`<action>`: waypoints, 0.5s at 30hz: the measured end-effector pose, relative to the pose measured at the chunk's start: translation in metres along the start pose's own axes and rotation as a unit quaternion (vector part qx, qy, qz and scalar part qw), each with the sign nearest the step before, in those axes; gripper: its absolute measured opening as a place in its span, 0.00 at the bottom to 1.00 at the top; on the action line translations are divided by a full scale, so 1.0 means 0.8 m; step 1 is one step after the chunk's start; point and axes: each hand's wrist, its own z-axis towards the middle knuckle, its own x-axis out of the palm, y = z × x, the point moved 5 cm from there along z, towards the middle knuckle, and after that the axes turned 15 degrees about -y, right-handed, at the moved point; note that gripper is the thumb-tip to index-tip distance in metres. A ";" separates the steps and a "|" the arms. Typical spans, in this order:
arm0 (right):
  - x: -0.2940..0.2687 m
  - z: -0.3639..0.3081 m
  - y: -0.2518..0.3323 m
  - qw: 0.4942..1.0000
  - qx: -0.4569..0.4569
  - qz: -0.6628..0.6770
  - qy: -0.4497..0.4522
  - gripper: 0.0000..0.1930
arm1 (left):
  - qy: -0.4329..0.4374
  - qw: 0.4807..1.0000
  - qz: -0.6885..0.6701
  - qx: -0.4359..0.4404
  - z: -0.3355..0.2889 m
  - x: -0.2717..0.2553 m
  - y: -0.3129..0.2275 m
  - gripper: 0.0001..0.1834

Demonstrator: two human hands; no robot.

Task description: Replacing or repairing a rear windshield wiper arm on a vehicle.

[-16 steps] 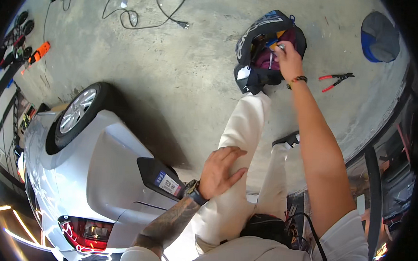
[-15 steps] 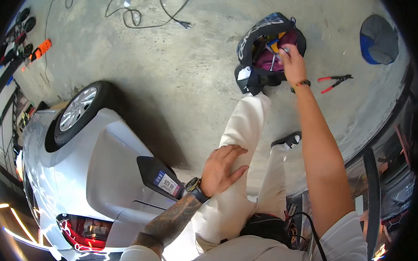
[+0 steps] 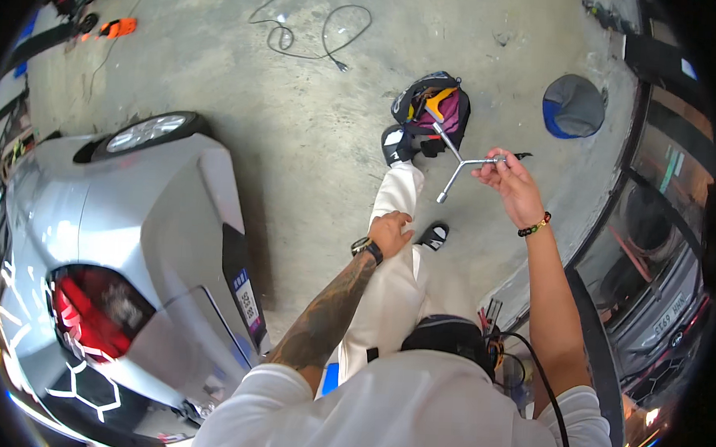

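Note:
A silver three-armed Y socket wrench [image 3: 461, 161] hangs in the air, one of its arms pinched in the fingers of my right hand [image 3: 516, 187]. Behind the wrench, a black tool bag [image 3: 460, 130] lies open on the floor, with a yellow-orange handled tool [image 3: 436, 106] and purple lining showing inside. My left hand [image 3: 388, 234] lies over my knee on the pale trousers [image 3: 397, 197], fingers stretched and holding nothing. Just past the right fingertips a dark tool tip [image 3: 523, 156] shows on the floor; the rest of it is hidden.
A silver car [image 3: 172, 191] with its wheel [image 3: 148, 133] turned outward stands at my left. A black cord [image 3: 327, 56] lies ahead on the concrete. Beyond the bag to the right is a round grey-and-blue fabric item [image 3: 574, 107]. Another car [image 3: 661, 333] shows at the right edge.
My right hand has come up out of the bag with the Y socket wrench. My body has risen, so bag and floor look farther off. The left hand stays on my leg.

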 end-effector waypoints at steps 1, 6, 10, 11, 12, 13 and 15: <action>0.013 -0.027 0.011 1.000 -0.012 -0.006 0.013 0.16 | -0.011 1.000 0.004 -0.011 -0.014 0.006 0.007 0.16; 0.060 -0.153 0.042 0.988 -0.088 -0.033 0.126 0.16 | -0.181 0.959 -0.220 -0.019 -0.073 -0.024 -0.010 0.16; 0.089 -0.257 0.028 0.969 -0.120 -0.038 0.212 0.17 | -0.213 0.826 -0.521 0.008 -0.203 -0.177 -0.158 0.24; 0.107 -0.278 0.024 0.959 -0.132 -0.046 0.245 0.18 | -0.244 0.820 -0.518 0.012 -0.245 -0.202 -0.179 0.24; 0.127 -0.305 0.022 0.953 -0.127 -0.081 0.264 0.18 | -0.276 0.806 -0.521 0.049 -0.287 -0.224 -0.199 0.22; 0.138 -0.334 0.014 0.954 -0.143 -0.117 0.235 0.17 | -0.313 0.790 -0.520 0.085 -0.331 -0.241 -0.210 0.20; 0.169 -0.386 -0.007 0.945 -0.169 -0.162 0.230 0.16 | -0.340 0.787 -0.508 0.082 -0.387 -0.245 -0.220 0.15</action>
